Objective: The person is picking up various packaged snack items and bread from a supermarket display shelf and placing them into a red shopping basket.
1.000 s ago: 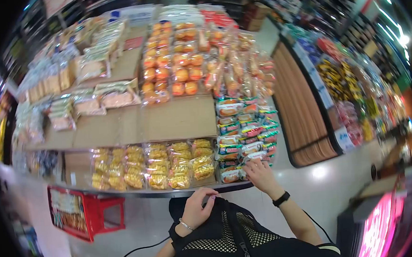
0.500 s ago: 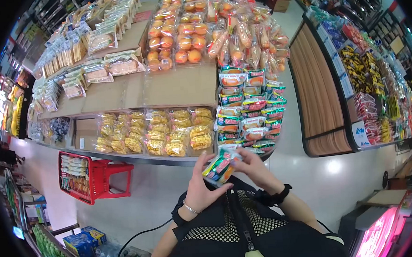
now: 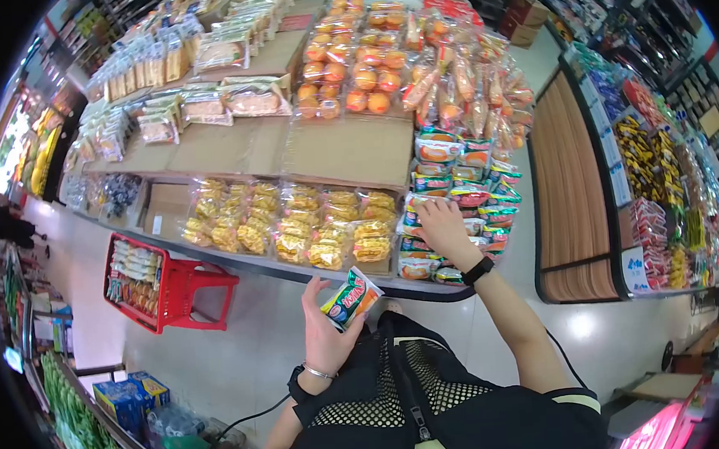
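I have one snack pack (image 3: 350, 298) clasped in my left hand (image 3: 326, 335), off the counter (image 3: 431, 290). My right hand (image 3: 443, 229) lies spread on the stacked packs (image 3: 458, 197), gripping nothing I can see; the second pick isn't made yet.

Two hands show: the left hand (image 3: 324, 337) holds one snack packet (image 3: 350, 298); the right hand (image 3: 441, 229) rests on the stacked packets (image 3: 457, 186). One red basket (image 3: 157, 286) stands below the counter (image 3: 346, 146).

Snack packets (image 3: 457, 193) right of bagged pastries (image 3: 293, 229); basket (image 3: 168, 284) (floor) left.
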Tool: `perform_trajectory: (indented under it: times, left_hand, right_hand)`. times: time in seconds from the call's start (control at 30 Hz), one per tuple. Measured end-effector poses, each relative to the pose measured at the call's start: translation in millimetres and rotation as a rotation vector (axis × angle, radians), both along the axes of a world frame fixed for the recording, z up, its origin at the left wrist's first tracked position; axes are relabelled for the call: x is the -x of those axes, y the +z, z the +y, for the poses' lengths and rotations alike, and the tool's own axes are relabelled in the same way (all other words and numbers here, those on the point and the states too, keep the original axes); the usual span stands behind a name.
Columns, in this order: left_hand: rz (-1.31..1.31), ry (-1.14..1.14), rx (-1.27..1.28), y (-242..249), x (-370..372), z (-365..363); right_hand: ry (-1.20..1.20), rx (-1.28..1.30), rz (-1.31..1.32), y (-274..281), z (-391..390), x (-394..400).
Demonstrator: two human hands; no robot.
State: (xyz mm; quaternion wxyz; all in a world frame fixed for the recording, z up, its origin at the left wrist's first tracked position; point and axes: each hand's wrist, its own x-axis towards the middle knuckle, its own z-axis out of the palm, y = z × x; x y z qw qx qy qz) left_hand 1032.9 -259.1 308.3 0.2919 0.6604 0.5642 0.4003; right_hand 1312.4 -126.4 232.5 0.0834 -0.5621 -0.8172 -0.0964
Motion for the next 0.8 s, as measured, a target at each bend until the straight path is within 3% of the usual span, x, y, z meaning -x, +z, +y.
perform_trajectory:
  times: [0.1,0.23,0.3,0.33,0.4,0.43,0.5,0.57,0.67,0.8]
  left_hand:
    - [-0.039,0.131,-0.004,-6,9,-16]
    - [-0.069,0.261,-0.038,-8,20,-36]
    - [0.057,0.277,-0.025,1,21,-46]
    - [-0.020,0.279,-0.017,4,19,-49]
    - [-0.016,0.224,0.003,0,12,-55]
    - [-0.022,0.196,-0.002,-1,5,-57]
    - [-0.049,0.098,0.012,-1,-10,-56]
    - [-0.114,-0.048,-0.052,-7,-26,-51]
    - [-0.201,-0.158,-0.010,-12,-40,-52]
    - [-0.455,-0.344,0.219,-18,-49,-54]
  right_hand:
    - [0.032,0.001,-0.020,0,-2,-3]
    - [0.136,0.083,0.400,32,-10,-11]
    - [0.184,0.045,0.639,49,-16,-11]
    - [0.193,0.126,0.724,71,-23,-4]
    - [0.224,0.318,0.847,121,-43,11]
    - [0.359,0.315,0.819,118,-48,12]
    - [0.564,0.576,0.680,136,-70,19]
    - [0.584,0.815,0.775,145,-98,33]
    - [0.541,0.679,0.867,136,-124,28]
    - [0.505,0.765,0.910,122,-141,2]
